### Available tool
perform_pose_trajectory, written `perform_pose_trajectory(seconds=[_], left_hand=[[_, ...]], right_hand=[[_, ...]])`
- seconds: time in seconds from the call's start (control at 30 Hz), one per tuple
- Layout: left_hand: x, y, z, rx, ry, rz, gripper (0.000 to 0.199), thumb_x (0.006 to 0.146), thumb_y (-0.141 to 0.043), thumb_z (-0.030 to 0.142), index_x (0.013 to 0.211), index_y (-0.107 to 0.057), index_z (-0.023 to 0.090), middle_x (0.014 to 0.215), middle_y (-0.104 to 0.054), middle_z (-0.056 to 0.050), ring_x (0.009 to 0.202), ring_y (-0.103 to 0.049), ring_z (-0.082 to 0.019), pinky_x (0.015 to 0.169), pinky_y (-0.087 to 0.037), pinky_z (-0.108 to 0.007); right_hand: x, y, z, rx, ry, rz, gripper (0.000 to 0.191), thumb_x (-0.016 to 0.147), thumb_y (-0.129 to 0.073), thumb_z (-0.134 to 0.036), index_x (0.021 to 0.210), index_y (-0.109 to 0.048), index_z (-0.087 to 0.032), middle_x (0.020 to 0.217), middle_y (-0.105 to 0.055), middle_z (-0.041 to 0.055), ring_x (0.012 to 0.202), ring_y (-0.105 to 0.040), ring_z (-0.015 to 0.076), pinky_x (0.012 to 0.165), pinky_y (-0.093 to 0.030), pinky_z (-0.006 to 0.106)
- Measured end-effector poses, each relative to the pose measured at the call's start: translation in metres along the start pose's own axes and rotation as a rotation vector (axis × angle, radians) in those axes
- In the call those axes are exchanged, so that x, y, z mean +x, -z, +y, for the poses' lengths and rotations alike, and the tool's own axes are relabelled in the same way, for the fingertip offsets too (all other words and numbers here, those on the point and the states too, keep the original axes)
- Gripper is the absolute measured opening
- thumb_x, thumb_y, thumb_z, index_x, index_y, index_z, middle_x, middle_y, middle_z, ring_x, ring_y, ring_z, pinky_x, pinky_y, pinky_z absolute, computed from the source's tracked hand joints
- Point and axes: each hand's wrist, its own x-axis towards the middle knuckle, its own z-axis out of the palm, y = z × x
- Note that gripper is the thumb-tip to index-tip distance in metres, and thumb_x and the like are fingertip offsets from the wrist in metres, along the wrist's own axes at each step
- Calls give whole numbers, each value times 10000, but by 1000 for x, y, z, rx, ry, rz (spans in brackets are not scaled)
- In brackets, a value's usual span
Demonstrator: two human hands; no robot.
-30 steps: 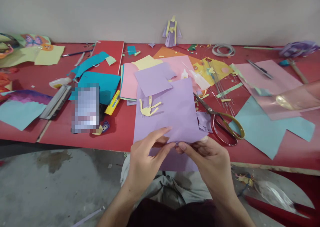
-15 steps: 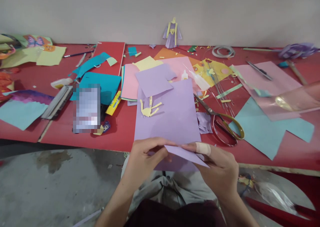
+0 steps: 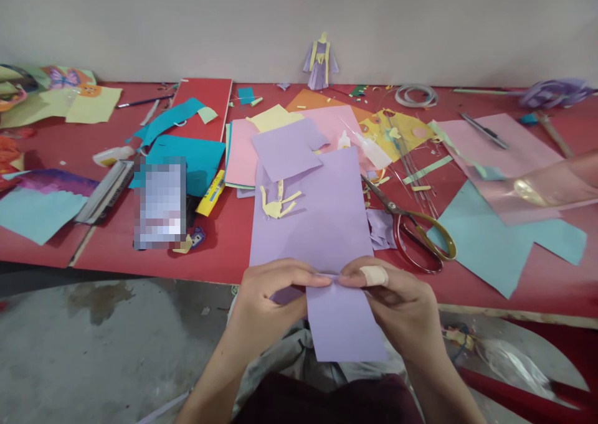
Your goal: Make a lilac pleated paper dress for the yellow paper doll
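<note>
Both hands pinch the top edge of a small purple paper sheet [image 3: 346,324], which hangs down over my lap at the table's front edge. My left hand [image 3: 275,296] is closed on its upper left, and my right hand [image 3: 404,302], with a bandaged finger, grips the upper right. The fingertips nearly meet along the top edge. Beyond them lies a large purple sheet [image 3: 313,237], with a yellow paper cutout [image 3: 276,208] on it. A smaller purple piece [image 3: 286,149] overlaps its far end. Scissors [image 3: 397,211] rest to the right.
Against the wall stands a purple and yellow paper figure [image 3: 321,63]. Left are a phone-like blurred object [image 3: 161,203], a yellow box [image 3: 211,193] and teal paper [image 3: 200,156]. Right are a glue bottle [image 3: 374,153], light blue paper [image 3: 490,237], a pen [image 3: 483,130] and a coil [image 3: 415,96].
The small purple sheet has tilted from nearly edge-on to hanging with its broad face towards me. My fingertips have come closer together along its top edge.
</note>
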Motion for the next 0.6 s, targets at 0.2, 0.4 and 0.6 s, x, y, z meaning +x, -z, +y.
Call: perform_pose_trajectory(seconds=[0.2,0.4,0.6], left_hand=[[0,4,1,144,-190,-63,241,882,-676,77,998,-800,248,906,-789,-50,781,-752,-139,670,-596,-197],[2,2,5,233,-277,-30,85,885,-715,170,909,-787,207,853,-793,-56,725,-753,-146,657,-617,-208],[1,-5,5,283,-231,69,83,872,-742,175,789,-735,174,778,-785,-26,714,-752,-143,692,-618,-208]], right_hand=[[1,3,0,-77,74,-54,271,812,-733,-91,938,-828,-311,859,-765,46,732,-733,172,581,-588,237],[1,1,-5,-57,117,-30,201,776,-802,-134,889,-836,-297,799,-767,28,677,-726,160,579,-591,234],[-2,-16,-5,50,-26,154,91,777,-809,-151,739,-760,-217,663,-687,4,562,-659,131,479,-555,214]])
